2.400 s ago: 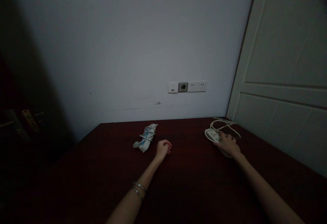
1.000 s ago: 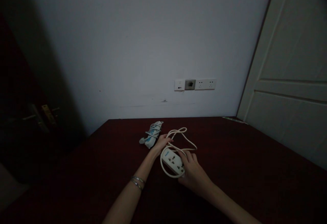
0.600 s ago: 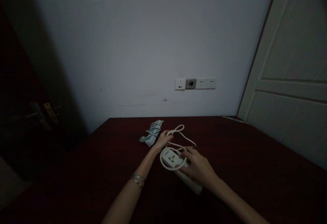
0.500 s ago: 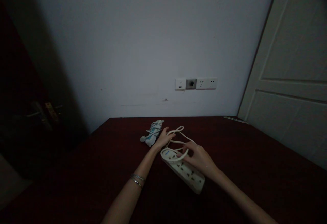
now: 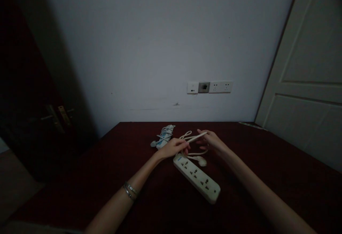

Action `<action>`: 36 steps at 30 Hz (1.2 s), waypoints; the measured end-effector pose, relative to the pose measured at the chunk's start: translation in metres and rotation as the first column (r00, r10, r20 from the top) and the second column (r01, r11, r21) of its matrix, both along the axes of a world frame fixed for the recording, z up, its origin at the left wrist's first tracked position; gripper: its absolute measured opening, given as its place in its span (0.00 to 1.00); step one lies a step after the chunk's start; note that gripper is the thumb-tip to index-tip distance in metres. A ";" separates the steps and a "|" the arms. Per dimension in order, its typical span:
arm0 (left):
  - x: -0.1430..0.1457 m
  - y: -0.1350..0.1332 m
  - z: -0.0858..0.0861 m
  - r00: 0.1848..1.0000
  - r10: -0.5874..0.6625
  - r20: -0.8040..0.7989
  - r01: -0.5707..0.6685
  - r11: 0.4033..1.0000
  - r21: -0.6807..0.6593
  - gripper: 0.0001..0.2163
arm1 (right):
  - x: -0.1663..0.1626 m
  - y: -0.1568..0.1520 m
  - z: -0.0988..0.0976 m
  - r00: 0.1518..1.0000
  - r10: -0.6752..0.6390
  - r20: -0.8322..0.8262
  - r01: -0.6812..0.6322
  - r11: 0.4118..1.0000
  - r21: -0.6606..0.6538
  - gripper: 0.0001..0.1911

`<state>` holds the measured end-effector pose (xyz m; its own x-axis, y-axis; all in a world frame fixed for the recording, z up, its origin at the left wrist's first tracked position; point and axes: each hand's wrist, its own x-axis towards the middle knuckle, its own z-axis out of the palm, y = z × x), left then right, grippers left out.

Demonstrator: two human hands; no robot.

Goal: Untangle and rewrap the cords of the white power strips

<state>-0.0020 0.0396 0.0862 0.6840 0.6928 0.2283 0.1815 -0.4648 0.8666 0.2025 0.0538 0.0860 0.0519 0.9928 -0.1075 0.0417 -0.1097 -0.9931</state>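
Observation:
A white power strip [image 5: 197, 177] lies aslant on the dark red table, its far end near my hands. Its white cord [image 5: 197, 137] is stretched between them above the table. My left hand [image 5: 175, 147] is closed, pinching the cord beyond the strip's far end. My right hand [image 5: 211, 141] has its fingers closed round the cord further right. The strip's plug [image 5: 201, 161] rests on the table just past the strip. Loose loops of cord lie behind my hands. Left of my left hand sits a second power strip [image 5: 165, 136] with its cord wound round it.
The dark red table [image 5: 139, 170] reaches back to a pale wall. Wall sockets and switches [image 5: 210, 87] sit above its rear edge. A white panelled door [image 5: 307, 84] stands at the right, a dark door with a metal handle [image 5: 57, 118] at the left.
My right hand has moved up and away from over the power strip, drawing a length of cord with it. The plug now shows, and the cord loop over the strip is gone.

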 end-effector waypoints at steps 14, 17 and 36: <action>0.031 0.004 0.040 0.785 0.360 0.504 -0.170 0.908 -0.383 0.10 | 0.003 -0.027 -0.002 0.973 0.176 0.149 -0.194 0.974 0.118 0.19; 0.039 0.001 0.047 0.713 0.416 0.565 -0.119 0.865 -0.487 0.07 | 0.007 -0.047 0.013 0.884 0.394 0.251 -0.417 0.908 0.046 0.25; 0.044 0.040 -0.028 0.939 0.342 -0.022 -0.342 0.932 -0.118 0.23 | 0.071 -0.044 0.066 0.992 0.097 -0.079 -0.063 0.932 0.358 0.19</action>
<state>0.0424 0.0794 0.0580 0.4007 0.9070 0.1298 0.3119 -0.2683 0.9115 0.2733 0.0102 0.1519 -0.0227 0.9678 0.2508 -0.0597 0.2491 -0.9666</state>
